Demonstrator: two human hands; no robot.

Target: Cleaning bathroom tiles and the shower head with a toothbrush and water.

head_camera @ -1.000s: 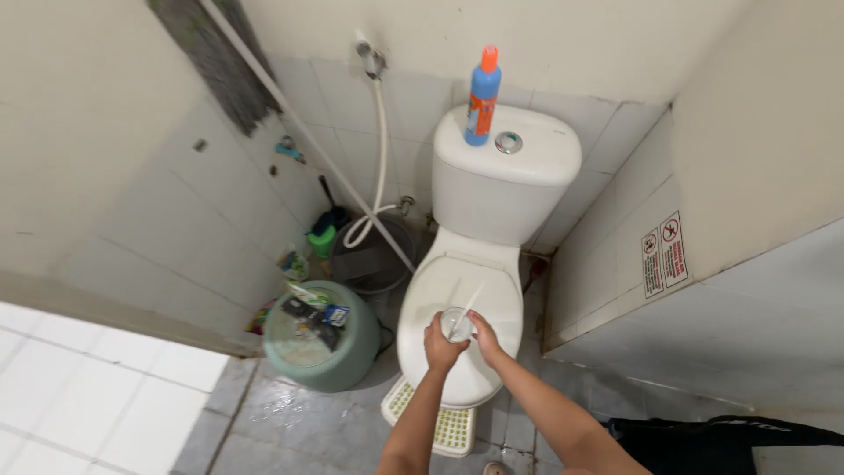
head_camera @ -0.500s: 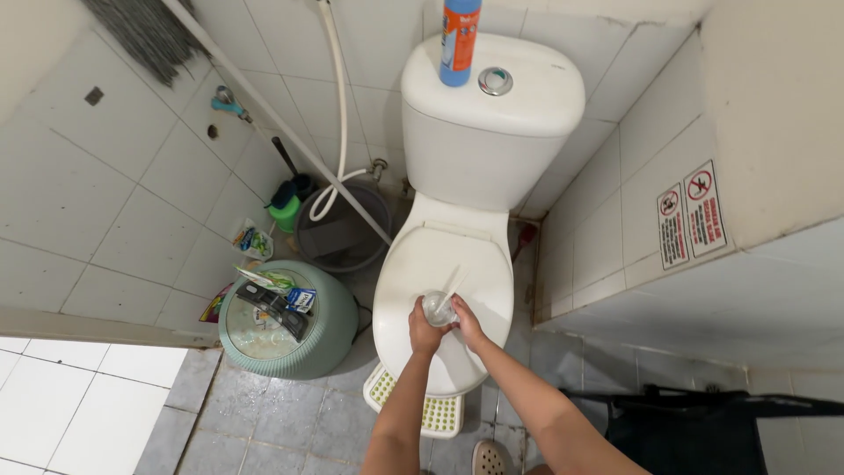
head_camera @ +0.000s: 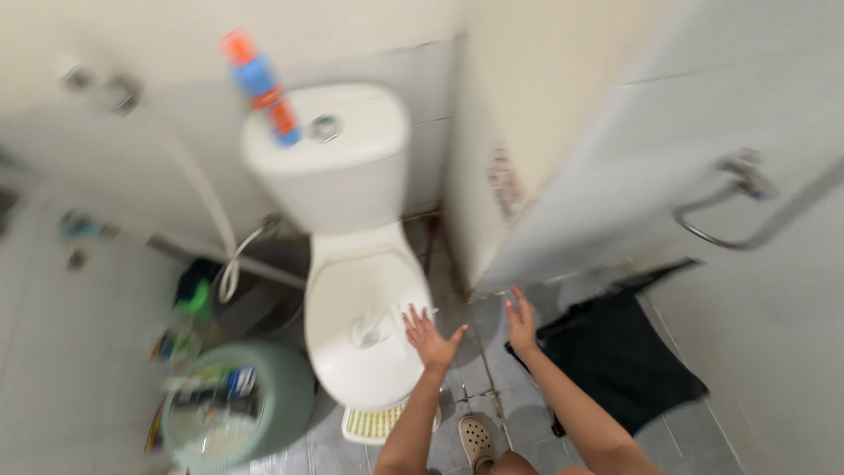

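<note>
While blur softens detail, item: clear cup w/ stick [head_camera: 367, 327], resting on closed toilet lid [head_camera: 352, 290], stick tilted up-right. Lies left of both your hands. Left hand [head_camera: 428, 339] nearer, just beside, fingers spread, empty. Right hand [head_camera: 522, 321] farther right, spread wide, empty.

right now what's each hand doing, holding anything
Left hand: open, fingers spread, empty, beside the toilet lid.
Right hand: open, empty, over the floor.
</note>
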